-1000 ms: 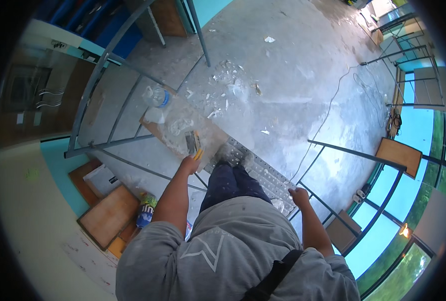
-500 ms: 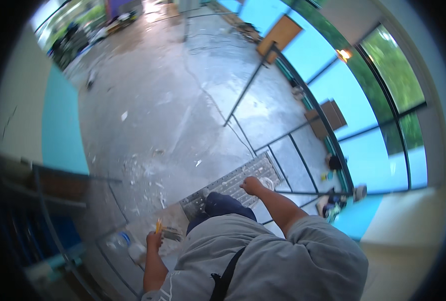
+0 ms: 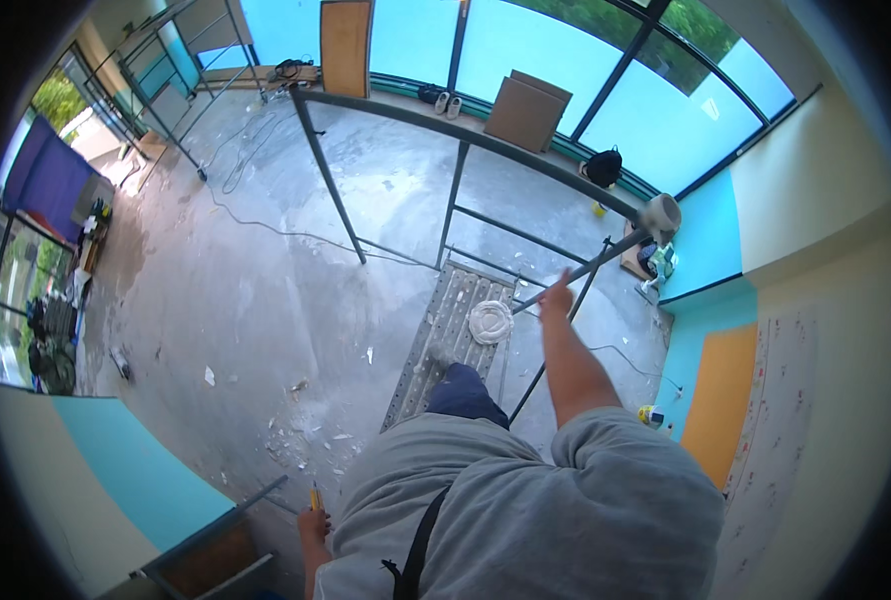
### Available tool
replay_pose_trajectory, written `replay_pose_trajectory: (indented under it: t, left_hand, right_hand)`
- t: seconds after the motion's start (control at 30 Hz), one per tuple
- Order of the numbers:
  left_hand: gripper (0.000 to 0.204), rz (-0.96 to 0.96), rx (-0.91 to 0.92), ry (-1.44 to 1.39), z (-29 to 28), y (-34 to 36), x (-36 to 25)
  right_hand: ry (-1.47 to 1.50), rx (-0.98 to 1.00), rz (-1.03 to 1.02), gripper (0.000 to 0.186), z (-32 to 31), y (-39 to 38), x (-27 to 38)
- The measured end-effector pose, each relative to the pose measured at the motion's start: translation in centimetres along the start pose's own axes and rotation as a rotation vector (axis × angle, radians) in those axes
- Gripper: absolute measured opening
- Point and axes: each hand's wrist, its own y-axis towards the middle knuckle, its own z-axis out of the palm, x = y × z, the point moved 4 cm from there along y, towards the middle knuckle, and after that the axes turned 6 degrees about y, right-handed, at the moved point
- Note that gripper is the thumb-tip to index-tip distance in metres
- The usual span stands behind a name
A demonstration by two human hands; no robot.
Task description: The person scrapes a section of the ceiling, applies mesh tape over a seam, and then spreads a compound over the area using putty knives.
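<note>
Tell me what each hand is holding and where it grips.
The right hand grips a scaffold rail partway along the bar. The left hand holds a small yellow-handled tool by its lower end; its kind cannot be told.

We've only one view: head cam, worn on the person's head, looking steeply down w/ wide fisheye, straight edges bowing toward the rim. Our vantage is high up, over the person's grey-shirted shoulders (image 3: 525, 510) close at the bottom, the scaffold plank (image 3: 450, 335) below the feet, concrete floor (image 3: 255, 300) well beneath. We face toward the blue window wall (image 3: 415, 40) along the top; the yellow-and-teal wall (image 3: 815, 200) curves along the right side.
</note>
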Motion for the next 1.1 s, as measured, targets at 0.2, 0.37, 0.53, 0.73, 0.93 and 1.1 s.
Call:
replay_pose_trajectory:
  t: [0.2, 0.37, 0.53, 0.73, 0.93, 1.1]
  left_hand:
    - [0.027, 0.079, 0.062, -0.053, 0.3, 2.3, -11.6]
    - [0.027, 0.227, -0.001, 0.165, 1.2, 2.3, -22.4]
    - [0.029, 0.242, -0.036, 0.069, 2.7, 2.9, -29.1]
    - [0.028, 0.197, -0.025, 0.114, 4.5, 2.1, -32.4]
    - [0.026, 0.167, 0.007, 0.154, 4.8, 1.2, -31.7]
    - [0.026, 0.089, 0.008, 0.107, 4.9, 0.5, -30.6]
  right_hand:
    - [0.126, -0.709, -0.15, 0.096, -10.7, 8.2, 13.5]
    - [0.444, -0.65, -0.034, 0.108, -10.6, 6.9, 20.8]
    - [0.601, -0.458, 0.092, 0.111, -9.2, 10.6, 23.6]
    - [0.672, -0.425, 0.152, 0.108, -5.7, 10.0, 25.2]
    - [0.746, -0.357, 0.132, 0.105, -4.8, 11.5, 25.9]
    - [0.772, -0.32, 0.093, 0.099, -4.0, 12.8, 26.8]
